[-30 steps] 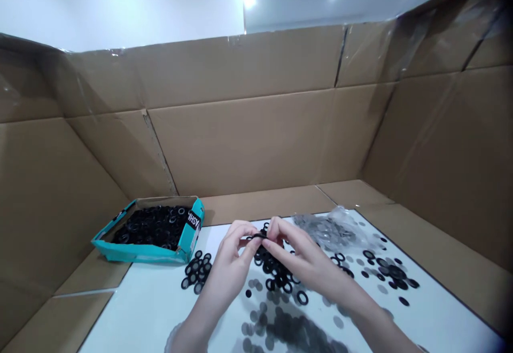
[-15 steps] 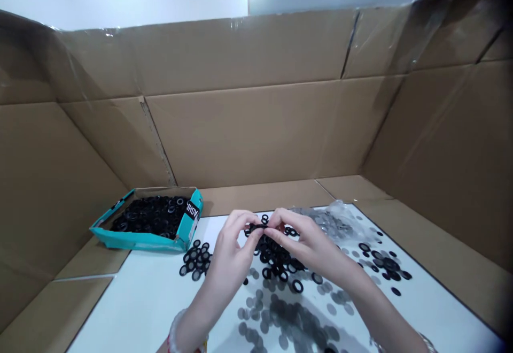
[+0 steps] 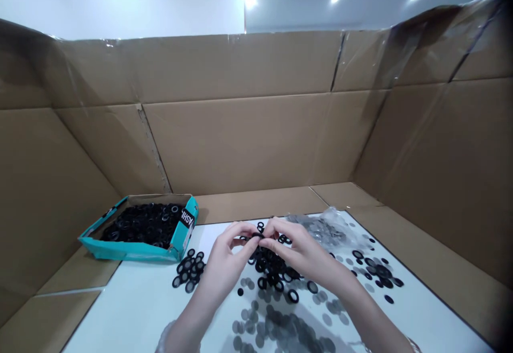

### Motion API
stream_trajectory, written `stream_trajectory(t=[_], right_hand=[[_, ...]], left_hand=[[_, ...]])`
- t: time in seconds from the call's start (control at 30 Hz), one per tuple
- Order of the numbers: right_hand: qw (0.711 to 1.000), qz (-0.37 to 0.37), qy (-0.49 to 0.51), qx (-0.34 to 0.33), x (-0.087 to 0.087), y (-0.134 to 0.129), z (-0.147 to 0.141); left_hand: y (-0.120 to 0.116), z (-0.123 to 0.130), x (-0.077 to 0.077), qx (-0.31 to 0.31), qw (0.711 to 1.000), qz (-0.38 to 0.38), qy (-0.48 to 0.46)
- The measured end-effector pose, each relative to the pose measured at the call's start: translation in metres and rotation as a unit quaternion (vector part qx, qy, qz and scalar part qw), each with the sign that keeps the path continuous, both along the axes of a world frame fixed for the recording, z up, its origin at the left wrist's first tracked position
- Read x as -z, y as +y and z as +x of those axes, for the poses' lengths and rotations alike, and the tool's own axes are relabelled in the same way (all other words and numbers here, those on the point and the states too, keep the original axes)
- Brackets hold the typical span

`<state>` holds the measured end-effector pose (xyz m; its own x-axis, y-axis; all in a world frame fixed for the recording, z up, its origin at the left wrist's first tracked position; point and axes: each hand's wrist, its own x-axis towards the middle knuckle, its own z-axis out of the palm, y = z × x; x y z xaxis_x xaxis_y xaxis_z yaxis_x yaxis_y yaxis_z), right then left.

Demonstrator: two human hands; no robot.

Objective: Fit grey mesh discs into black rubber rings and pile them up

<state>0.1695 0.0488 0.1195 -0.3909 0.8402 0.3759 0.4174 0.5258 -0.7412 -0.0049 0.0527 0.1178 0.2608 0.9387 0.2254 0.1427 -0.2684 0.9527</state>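
My left hand (image 3: 230, 254) and my right hand (image 3: 290, 243) meet over the middle of the white table. Between their pinched thumbs and fingers they hold one small black ring (image 3: 257, 235), partly hidden by the fingertips. Below the hands lies a heap of black rings (image 3: 276, 273). Nearer to me are many loose grey translucent discs (image 3: 280, 326). Left of my left hand is a cluster of black rings with greyish centres (image 3: 189, 271).
A teal box (image 3: 132, 251) full of black rings stands at the back left. A clear plastic bag (image 3: 328, 227) of grey discs lies at the back right. Black discs (image 3: 379, 270) are scattered at the right. Cardboard walls (image 3: 240, 144) surround the white table (image 3: 132, 310).
The view has tilted slightly up and turned a little, so everything sits lower and further left. Both hands keep pinching the black ring, which now looks slightly tilted.
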Motion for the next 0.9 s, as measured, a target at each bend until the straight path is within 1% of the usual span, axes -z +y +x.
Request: stream_trajectory(t=[0.1,0.17,0.23,0.37,0.43,0.5,0.6,0.67,0.73,0.8,0.9], right_hand=[[1.000,0.018,-0.022,0.007,-0.001,-0.004,0.000],[0.999,0.024,-0.025,0.016,-0.001,-0.005,-0.001],[0.999,0.019,-0.015,0.021,0.000,-0.005,-0.002],[1.000,-0.011,-0.010,0.018,0.002,0.002,-0.001],[0.999,-0.023,-0.026,0.010,0.003,0.004,0.000],[0.999,-0.024,-0.041,0.006,0.003,0.005,0.000],[0.999,-0.010,-0.050,0.005,0.003,0.003,0.001],[0.999,0.000,-0.050,0.001,0.001,0.000,0.002],[0.999,0.007,-0.047,-0.005,-0.002,-0.002,0.004],[0.999,0.013,-0.045,-0.010,-0.005,-0.004,0.005],[0.999,0.009,-0.049,-0.020,-0.006,-0.003,0.005]], left_hand=[[0.000,0.000,0.004,-0.036,0.995,0.078,0.059],[0.000,0.000,0.004,-0.055,0.992,0.092,0.071],[0.001,-0.001,0.003,-0.040,0.996,0.062,0.059],[0.004,-0.003,0.000,0.036,0.998,-0.046,0.020],[0.006,-0.003,0.002,0.041,0.997,-0.065,0.009],[0.007,-0.001,0.006,0.025,0.998,-0.054,0.005],[0.006,0.001,0.010,-0.004,0.999,-0.004,0.033],[0.005,0.001,0.008,-0.017,0.998,0.025,0.058],[0.003,0.000,0.005,-0.020,0.997,0.033,0.070],[0.002,-0.003,0.000,0.002,0.998,0.007,0.061],[0.002,-0.005,-0.005,0.080,0.994,-0.070,0.026]])
